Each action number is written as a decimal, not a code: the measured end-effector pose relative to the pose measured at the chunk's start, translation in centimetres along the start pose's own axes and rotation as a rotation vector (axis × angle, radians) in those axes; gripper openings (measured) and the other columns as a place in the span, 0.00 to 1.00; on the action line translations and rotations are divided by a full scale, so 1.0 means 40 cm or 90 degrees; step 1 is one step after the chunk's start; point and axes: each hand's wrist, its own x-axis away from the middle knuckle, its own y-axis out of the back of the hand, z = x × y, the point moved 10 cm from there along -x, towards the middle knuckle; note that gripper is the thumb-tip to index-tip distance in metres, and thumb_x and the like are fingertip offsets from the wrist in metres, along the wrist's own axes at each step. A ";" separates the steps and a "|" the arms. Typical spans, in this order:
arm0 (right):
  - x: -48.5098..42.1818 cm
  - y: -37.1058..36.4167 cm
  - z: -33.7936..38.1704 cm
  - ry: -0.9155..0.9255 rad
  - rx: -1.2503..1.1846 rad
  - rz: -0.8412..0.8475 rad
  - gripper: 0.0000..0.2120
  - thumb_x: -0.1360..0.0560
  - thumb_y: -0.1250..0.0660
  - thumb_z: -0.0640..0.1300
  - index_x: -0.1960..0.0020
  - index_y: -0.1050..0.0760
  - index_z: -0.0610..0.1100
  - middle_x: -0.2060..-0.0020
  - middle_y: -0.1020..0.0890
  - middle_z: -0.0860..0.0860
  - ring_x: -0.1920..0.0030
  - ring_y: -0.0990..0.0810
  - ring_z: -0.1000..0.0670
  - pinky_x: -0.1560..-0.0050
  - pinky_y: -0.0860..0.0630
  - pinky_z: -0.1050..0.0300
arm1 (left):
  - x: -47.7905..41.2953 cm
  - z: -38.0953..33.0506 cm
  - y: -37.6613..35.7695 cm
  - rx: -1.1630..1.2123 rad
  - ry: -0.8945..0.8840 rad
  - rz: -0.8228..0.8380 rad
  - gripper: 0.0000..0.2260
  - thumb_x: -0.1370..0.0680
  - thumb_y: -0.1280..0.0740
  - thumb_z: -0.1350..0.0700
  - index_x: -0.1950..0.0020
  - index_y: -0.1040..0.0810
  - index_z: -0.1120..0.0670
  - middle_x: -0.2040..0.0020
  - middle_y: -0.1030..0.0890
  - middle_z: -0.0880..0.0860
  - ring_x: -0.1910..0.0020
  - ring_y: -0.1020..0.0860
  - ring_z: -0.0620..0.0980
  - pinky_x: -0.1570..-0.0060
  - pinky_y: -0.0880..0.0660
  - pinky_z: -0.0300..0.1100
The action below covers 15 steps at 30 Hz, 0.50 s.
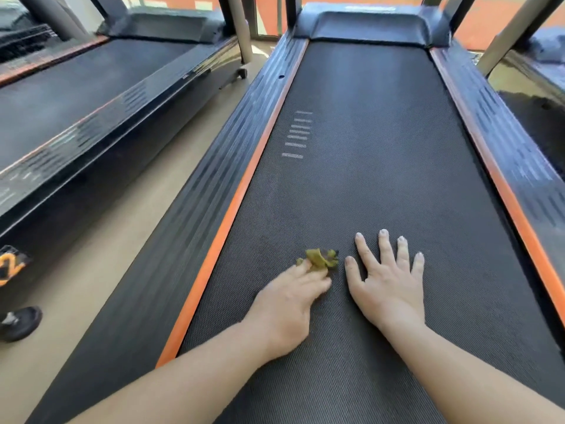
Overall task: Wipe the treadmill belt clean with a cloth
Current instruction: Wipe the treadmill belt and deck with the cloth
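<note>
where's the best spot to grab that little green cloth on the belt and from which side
Take the cloth by its raised crumpled middle, from above and from the near side, probably. It lies bunched into a small lump on the treadmill belt, so there is no flat edge to pinch. The left hand holds its near part; the right hand lies flat beside it.

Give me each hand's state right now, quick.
Left hand: fingers curled on the yellow-green cloth, pressing it to the treadmill belt.
Right hand: open, fingers spread flat on the belt, holding nothing.
</note>
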 end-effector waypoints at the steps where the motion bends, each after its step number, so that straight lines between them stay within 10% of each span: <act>1: 0.008 0.000 0.001 0.003 0.001 0.001 0.32 0.19 0.61 0.70 0.17 0.56 0.64 0.15 0.56 0.52 0.17 0.61 0.42 0.20 0.63 0.36 | 0.048 -0.029 -0.001 -0.007 -0.032 0.024 0.26 0.19 0.49 0.59 0.22 0.29 0.52 0.20 0.36 0.46 0.18 0.48 0.45 0.19 0.52 0.42; 5: 0.032 0.003 0.006 0.014 0.000 0.009 0.32 0.19 0.63 0.69 0.17 0.57 0.64 0.15 0.57 0.51 0.17 0.62 0.43 0.20 0.63 0.37 | 0.132 0.114 0.118 -0.079 0.120 -0.043 0.35 0.21 0.43 0.67 0.16 0.47 0.46 0.18 0.53 0.41 0.18 0.54 0.44 0.25 0.63 0.33; 9: 0.048 0.000 0.004 0.012 -0.002 0.006 0.32 0.19 0.62 0.69 0.17 0.56 0.64 0.15 0.56 0.51 0.17 0.61 0.43 0.19 0.63 0.38 | 0.193 0.177 0.128 -0.042 0.316 -0.187 0.33 0.23 0.42 0.67 0.18 0.39 0.50 0.17 0.43 0.47 0.18 0.46 0.50 0.22 0.56 0.38; 15: 0.054 0.004 0.003 0.008 -0.006 0.002 0.31 0.19 0.60 0.70 0.17 0.54 0.64 0.15 0.54 0.51 0.16 0.59 0.43 0.19 0.62 0.38 | 0.313 -0.045 0.032 0.025 0.113 -0.089 0.27 0.27 0.45 0.60 0.31 0.20 0.51 0.30 0.22 0.47 0.30 0.26 0.49 0.27 0.41 0.34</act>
